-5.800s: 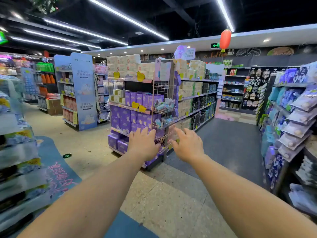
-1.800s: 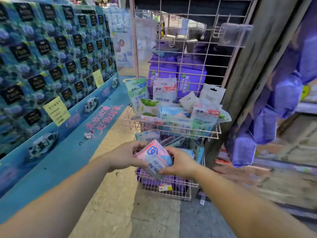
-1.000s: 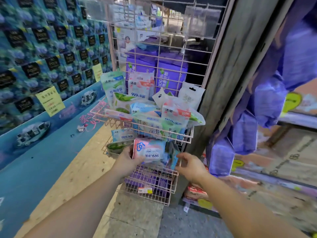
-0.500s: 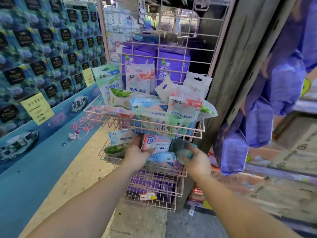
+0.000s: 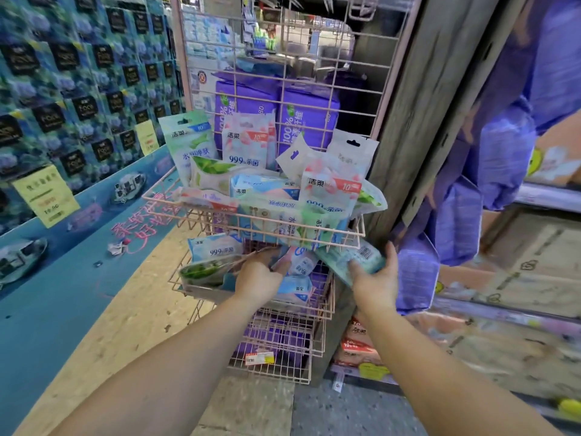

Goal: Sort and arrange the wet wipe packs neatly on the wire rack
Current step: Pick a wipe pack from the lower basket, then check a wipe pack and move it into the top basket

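The sorting looks barely begun. On the pink wire rack (image 5: 251, 229), the upper basket holds a loose heap of wet wipe packs (image 5: 283, 196): a few at the back stand upright, such as the green pack (image 5: 188, 143) and the pink-and-white pack (image 5: 246, 143), while those in front lie flat, tilted or upside down, with one hanging over the right edge. The middle basket (image 5: 327, 297), where both hands work, is just as mixed: a blue pack (image 5: 213, 247) leans at the back left, a dark green pack (image 5: 201, 272) lies on its side, and others overlap below. The left hand (image 5: 259, 276) reaches into this basket with fingers curled among the packs, pressing on a pink-and-blue pack (image 5: 298, 262); whether it truly grips it cannot be told. The right hand (image 5: 375, 278) holds a pale green pack (image 5: 352, 256), barcode side up, at the basket's right end, thumb and fingers closed on it. The lowest basket (image 5: 276, 369) shows purple goods behind a price tag (image 5: 259, 358). Judging by this, nearly all grouping, uprighting and facing of packs remains, in both the upper and middle baskets.
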A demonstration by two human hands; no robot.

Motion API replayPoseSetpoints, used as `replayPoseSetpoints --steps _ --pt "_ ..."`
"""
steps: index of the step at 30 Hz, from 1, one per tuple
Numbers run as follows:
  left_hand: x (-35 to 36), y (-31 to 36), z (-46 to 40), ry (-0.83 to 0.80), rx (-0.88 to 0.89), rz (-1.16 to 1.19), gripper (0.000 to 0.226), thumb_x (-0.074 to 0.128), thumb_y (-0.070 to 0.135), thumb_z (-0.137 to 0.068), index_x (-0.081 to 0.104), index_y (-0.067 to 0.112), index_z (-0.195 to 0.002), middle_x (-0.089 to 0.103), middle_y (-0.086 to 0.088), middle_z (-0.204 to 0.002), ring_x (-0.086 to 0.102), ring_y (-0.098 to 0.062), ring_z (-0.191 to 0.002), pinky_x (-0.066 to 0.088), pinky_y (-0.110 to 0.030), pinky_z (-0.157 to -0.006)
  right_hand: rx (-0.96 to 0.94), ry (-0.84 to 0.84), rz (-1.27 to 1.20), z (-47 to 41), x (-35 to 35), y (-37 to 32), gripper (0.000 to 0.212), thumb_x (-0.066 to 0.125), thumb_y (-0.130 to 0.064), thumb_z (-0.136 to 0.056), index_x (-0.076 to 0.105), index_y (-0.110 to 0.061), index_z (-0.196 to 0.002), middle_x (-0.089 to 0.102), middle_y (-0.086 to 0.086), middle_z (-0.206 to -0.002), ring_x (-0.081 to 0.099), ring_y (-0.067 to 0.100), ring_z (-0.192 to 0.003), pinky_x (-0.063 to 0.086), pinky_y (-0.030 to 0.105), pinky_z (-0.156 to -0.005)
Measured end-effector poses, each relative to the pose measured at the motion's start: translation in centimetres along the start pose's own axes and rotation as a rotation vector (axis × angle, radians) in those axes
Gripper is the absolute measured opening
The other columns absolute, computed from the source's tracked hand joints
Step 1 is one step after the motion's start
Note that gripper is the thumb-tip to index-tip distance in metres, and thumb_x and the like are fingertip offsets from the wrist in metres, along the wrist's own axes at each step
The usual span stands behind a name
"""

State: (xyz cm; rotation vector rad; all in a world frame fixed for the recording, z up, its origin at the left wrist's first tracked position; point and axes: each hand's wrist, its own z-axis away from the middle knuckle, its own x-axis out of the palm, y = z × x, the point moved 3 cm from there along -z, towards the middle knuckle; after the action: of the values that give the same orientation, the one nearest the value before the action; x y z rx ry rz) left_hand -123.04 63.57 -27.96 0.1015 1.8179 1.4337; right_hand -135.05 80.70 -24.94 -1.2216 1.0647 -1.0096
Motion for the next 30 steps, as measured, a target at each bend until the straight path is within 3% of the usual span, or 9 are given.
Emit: replayPoseSetpoints --steps 2,6,12,15,18,20,22,27,30 --pt "-0.6 0.1 0.5 0.011 -0.067 0.203 0.042 0.060 0.048 -0.087 0.060 0.023 -0.121 0.066 0.002 -0.117 0.060 -0.024 -0.108 0.044 -0.029 -0.085 0.174 -0.194 -0.191 0.1 1.2 0.6 0.080 0.065 0.002 -0.084 0.027 -0.030 -0.146 0.057 0.005 -0.123 0.063 0.018 -0.096 0.055 0.038 -0.079" --pt "-2.3 0.2 1.4 -0.061 -0.176 0.560 0.028 0.071 0.032 -0.083 0.055 0.031 -0.105 0.067 0.001 -0.099 0.066 -0.023 -0.089 0.054 -0.040 -0.083 0.303 -0.413 -0.328 0.9 2.6 1.2 0.051 0.058 0.009 -0.086 0.047 -0.017 -0.129 0.064 0.010 -0.115 0.065 0.021 -0.089 0.056 0.032 -0.059" --pt "-4.7 -0.8 3.0 -0.247 -0.443 0.800 0.046 0.079 0.019 -0.070 0.058 0.006 -0.109 0.071 -0.015 -0.107 0.069 -0.032 -0.096 0.055 -0.050 -0.087 0.383 -0.873 -0.150 3.8 4.9 0.6 0.053 0.059 0.015 -0.081 0.050 -0.015 -0.124 0.065 0.012 -0.112 0.068 0.025 -0.094 0.060 0.036 -0.064" --pt "-6.4 -1.7 3.7 -0.181 -0.472 0.893 0.038 0.074 0.007 -0.072 0.059 0.003 -0.107 0.071 -0.016 -0.102 0.070 -0.030 -0.093 0.059 -0.045 -0.077 0.324 -0.824 -0.035 5.1 6.4 -0.3 0.051 0.067 0.004 -0.082 0.050 -0.019 -0.124 0.062 0.009 -0.118 0.065 0.025 -0.101 0.058 0.039 -0.074" --pt "-8.5 -2.2 4.4 -0.171 -0.455 0.855 0.027 0.069 0.001 -0.078 0.060 0.003 -0.103 0.071 -0.017 -0.102 0.068 -0.030 -0.095 0.058 -0.043 -0.079 0.055 -0.465 0.090 5.1 5.5 -2.1 0.011 0.068 -0.020 -0.085 0.057 -0.022 -0.088 0.063 -0.003 -0.092 0.061 0.014 -0.085 0.048 0.029 -0.068" --pt "-9.7 -2.3 4.7 -0.178 -0.429 0.816 0.024 0.068 0.001 -0.080 0.061 0.004 -0.102 0.071 -0.017 -0.104 0.068 -0.030 -0.095 0.058 -0.041 -0.077 -0.088 -0.232 0.060 5.4 4.0 -2.4 0.025 0.062 -0.020 -0.082 0.044 -0.018 -0.065 0.048 -0.001 -0.068 0.046 0.018 -0.066 0.036 0.031 -0.063" --pt "-10.7 -2.2 4.8 -0.172 -0.397 0.817 0.025 0.067 0.002 -0.081 0.061 0.005 -0.105 0.071 -0.016 -0.105 0.068 -0.029 -0.095 0.058 -0.039 -0.075 -0.155 -0.144 -0.018 6.2 2.8 -2.8 0.028 0.057 -0.015 -0.078 0.034 -0.016 -0.062 0.032 0.002 -0.061 0.031 0.015 -0.059 0.028 0.032 -0.059" --pt "-11.7 -1.3 4.6 -0.128 -0.350 0.869 0.019 0.063 0.001 -0.084 0.062 0.006 -0.102 0.075 -0.011 -0.094 0.072 -0.022 -0.083 0.061 -0.033 -0.068 -0.314 -0.357 0.134 7.8 3.1 -4.9 0.026 0.061 -0.007 -0.085 0.049 -0.019 -0.065 0.049 -0.005 -0.064 0.042 0.009 -0.059 0.039 0.031 -0.060" --pt "-12.2 -1.0 4.8 -0.136 -0.325 0.890 0.016 0.061 0.001 -0.085 0.063 0.007 -0.100 0.077 -0.006 -0.084 0.073 -0.019 -0.076 0.061 -0.032 -0.069 -0.333 -0.556 0.325 9.1 5.1 -6.3 0.016 0.066 -0.027 -0.085 0.060 -0.034 -0.098 0.064 -0.013 -0.096 0.059 0.006 -0.088 0.049 0.027 -0.080"
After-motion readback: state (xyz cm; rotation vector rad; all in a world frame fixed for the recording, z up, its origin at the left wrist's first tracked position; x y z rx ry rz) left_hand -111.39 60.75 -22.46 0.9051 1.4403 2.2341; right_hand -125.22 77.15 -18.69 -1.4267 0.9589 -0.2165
